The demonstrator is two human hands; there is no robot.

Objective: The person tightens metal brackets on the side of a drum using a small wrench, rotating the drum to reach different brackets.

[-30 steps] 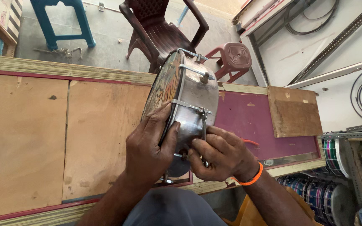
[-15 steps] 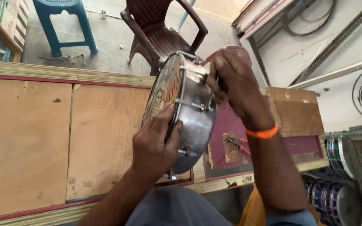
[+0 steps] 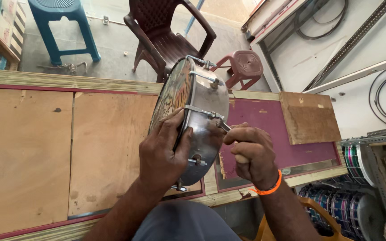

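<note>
Fingers of left hand (image 3: 161, 156) wrap rim of metal drum (image 3: 197, 116), holding it on edge above wooden bench (image 3: 45, 147). Right hand (image 3: 251, 154) closed round small tool (image 3: 224, 126) at tension rod just beyond fingertips.

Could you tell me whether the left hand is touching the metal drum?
Touching. The head view shows the left hand wrapped over the rim of the metal drum, its fingers lying on the drumhead side with no gap.

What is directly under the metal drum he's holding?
The wooden workbench, its plywood panels and maroon panel, lies under the metal drum. Left hand and drum cover the spot beneath.
</note>
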